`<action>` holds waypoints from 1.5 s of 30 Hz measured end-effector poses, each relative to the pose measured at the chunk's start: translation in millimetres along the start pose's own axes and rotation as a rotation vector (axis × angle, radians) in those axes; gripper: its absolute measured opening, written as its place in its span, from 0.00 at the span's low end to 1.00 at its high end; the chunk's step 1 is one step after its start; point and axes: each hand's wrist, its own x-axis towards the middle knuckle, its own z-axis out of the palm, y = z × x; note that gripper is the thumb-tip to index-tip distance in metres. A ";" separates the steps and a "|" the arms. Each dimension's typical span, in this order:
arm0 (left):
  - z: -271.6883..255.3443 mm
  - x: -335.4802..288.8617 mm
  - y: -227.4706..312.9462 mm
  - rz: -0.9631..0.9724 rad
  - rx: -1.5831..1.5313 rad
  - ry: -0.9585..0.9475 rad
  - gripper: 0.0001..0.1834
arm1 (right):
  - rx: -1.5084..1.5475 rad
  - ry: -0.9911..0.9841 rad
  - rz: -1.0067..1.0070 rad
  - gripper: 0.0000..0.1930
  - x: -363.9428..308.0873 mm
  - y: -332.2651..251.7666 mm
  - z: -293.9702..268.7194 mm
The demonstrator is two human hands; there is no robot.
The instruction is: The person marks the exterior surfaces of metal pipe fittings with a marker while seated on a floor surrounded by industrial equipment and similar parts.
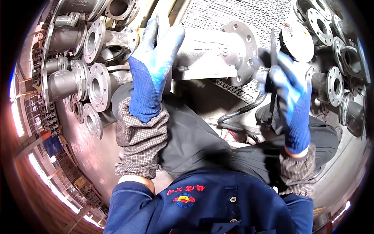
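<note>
A grey cast flanged pipe fitting (212,48) lies sideways on a metal mesh bench top. My left hand (156,58), in a blue coated glove, grips its left flange, thumb and fingers on either side of the rim. The round bolt-holed flange (246,50) at the other end faces my right hand (290,85), also gloved in blue. That hand is closed round a dark, narrow tool (272,78), smeared by motion and close to the right flange. Whether the tool touches the flange I cannot tell. A ribbed grey hose (245,109) runs up toward the tool.
Grey flanged fittings (99,84) are stacked at the left, and more fittings (335,85) pile up at the right. Behind my right hand stands a stained, white round disc (299,42). The mesh bench top (230,13) extends behind the fitting. My legs are below it.
</note>
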 end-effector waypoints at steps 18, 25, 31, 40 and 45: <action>10.0 1.6 20.2 -0.356 -0.443 0.025 0.41 | -0.403 0.234 -0.444 0.21 9.8 54.6 43.7; 8.1 2.8 26.6 -0.341 -0.424 0.017 0.40 | -0.454 0.237 -0.444 0.19 15.9 59.7 53.5; 9.3 3.1 22.3 -0.319 -0.383 0.025 0.40 | -0.499 0.235 -0.465 0.18 17.2 61.8 53.0; 9.0 3.3 23.1 -0.327 -0.382 0.017 0.40 | -0.490 0.173 -0.450 0.21 14.8 56.3 49.7; 10.0 3.1 23.2 -0.339 -0.388 0.018 0.40 | -0.516 0.181 -0.437 0.22 16.5 55.4 50.4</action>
